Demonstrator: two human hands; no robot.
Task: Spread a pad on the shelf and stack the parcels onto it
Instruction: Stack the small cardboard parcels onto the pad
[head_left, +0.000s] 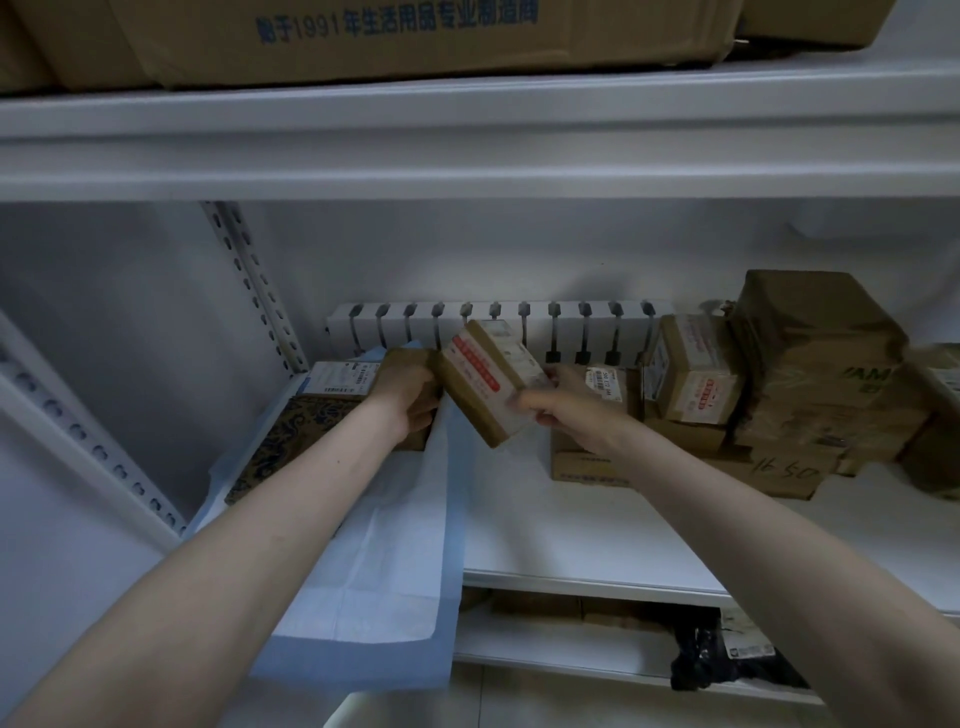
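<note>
Gripping a tilted parcel (485, 382) in the right hand (569, 410) above the pad (379, 571); left hand (408, 397) curled round a box (411, 358) on it.

One wide-angle view is taken from the head, faced forward and slightly downward, close to the shelf (623, 540), by which the frame is filled.

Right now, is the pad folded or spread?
Spread: the pad lies open along the shelf under a parcel, its front end hanging over the edge.
</note>
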